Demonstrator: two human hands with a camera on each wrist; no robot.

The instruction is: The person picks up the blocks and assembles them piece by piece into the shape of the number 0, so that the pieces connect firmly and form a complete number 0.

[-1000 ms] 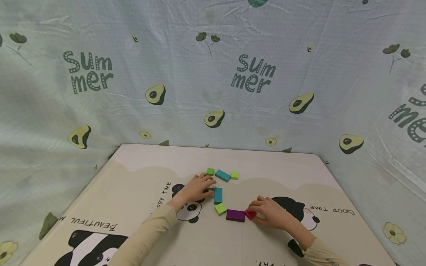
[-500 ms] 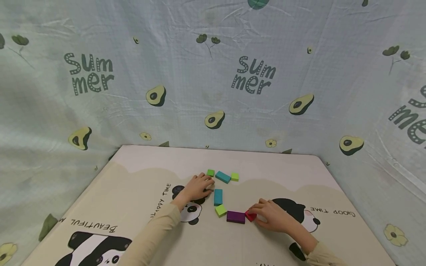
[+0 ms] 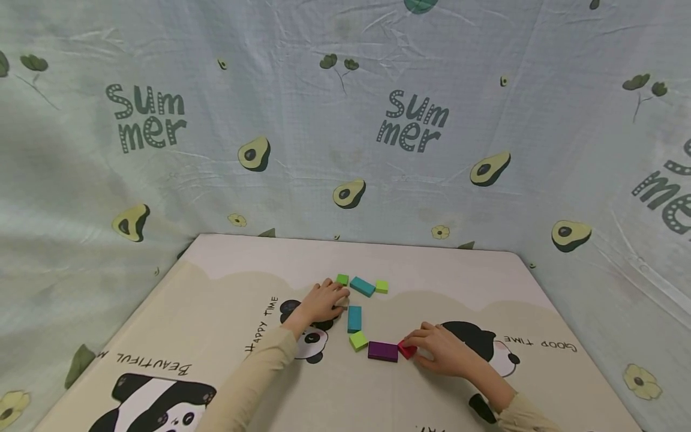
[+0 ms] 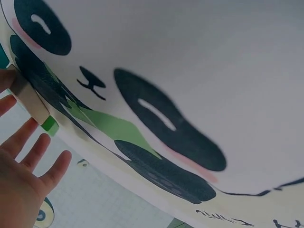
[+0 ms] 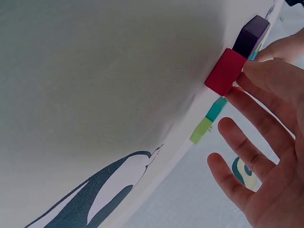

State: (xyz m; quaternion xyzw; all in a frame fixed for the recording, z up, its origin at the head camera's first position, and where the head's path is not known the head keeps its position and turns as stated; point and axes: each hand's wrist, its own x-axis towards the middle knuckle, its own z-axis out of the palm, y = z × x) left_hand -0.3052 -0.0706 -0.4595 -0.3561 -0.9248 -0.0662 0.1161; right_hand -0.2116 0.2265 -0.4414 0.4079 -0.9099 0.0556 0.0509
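Observation:
My right hand (image 3: 442, 349) pinches a red block (image 5: 225, 72) between thumb and finger, its other fingers spread. The red block sits against the end of a purple block (image 3: 382, 351). On the left, my left hand (image 3: 321, 302) has its thumb and fingertips at a tan block (image 4: 31, 99), mostly hidden under the hand in the head view. A green block (image 3: 342, 279) lies just beyond those fingers, and a teal block (image 3: 354, 319) stands right of them. A lime block (image 3: 358, 341) joins the teal one to the purple one.
Beyond the hands, another teal block (image 3: 362, 286) and a lime block (image 3: 381, 287) extend the curved row. The table (image 3: 464, 276) carries panda prints and lettering. A hanging cloth (image 3: 291, 120) with avocado prints rises behind and beside it.
My left hand has shifted very slightly, and the tan block's edge shows less in the head view. My right hand stays at the red block; the blocks keep their places.

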